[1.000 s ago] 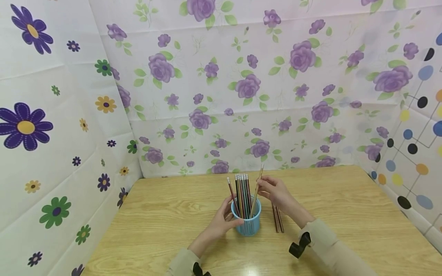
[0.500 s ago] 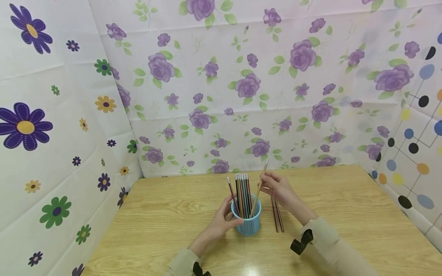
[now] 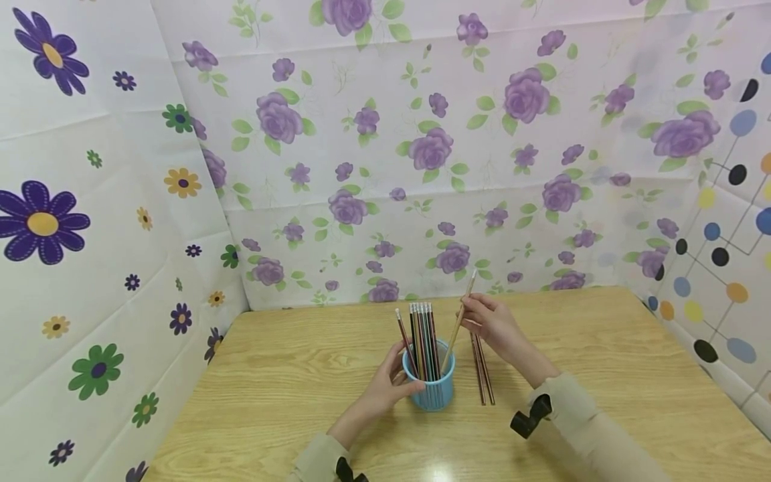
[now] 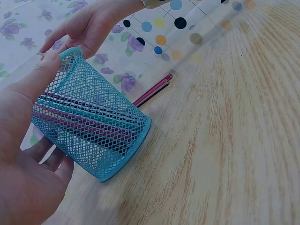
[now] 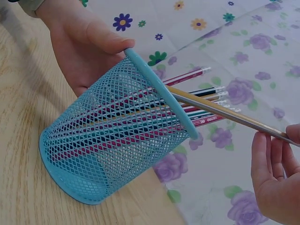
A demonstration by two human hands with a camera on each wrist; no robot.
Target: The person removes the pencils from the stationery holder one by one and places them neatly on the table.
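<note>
My left hand point(image 3: 379, 388) grips a light blue mesh pencil cup point(image 3: 436, 398) that stands upright on the table, thumb at the rim and fingers around the far side. Several striped pencils point(image 3: 424, 341) with white eraser ends up stand in the cup; one leans apart to the left. Between thumb and fingers, my right hand point(image 3: 494, 328) pinches a yellow pencil point(image 5: 211, 107) near its upper end. That pencil slants up to the right across the rim, its lower part inside the cup.
Two dark reddish pencils point(image 3: 479, 375) lie side by side on the wooden table point(image 3: 301, 402), just right of the cup. Behind the table hangs a cloth point(image 3: 361, 234) with purple flowers; patterned cloths also hang at left and right.
My right hand has moved right and slightly up, drawing the yellow pencil higher and tilting it further to the right. The left hand and the cup have stayed in place.
</note>
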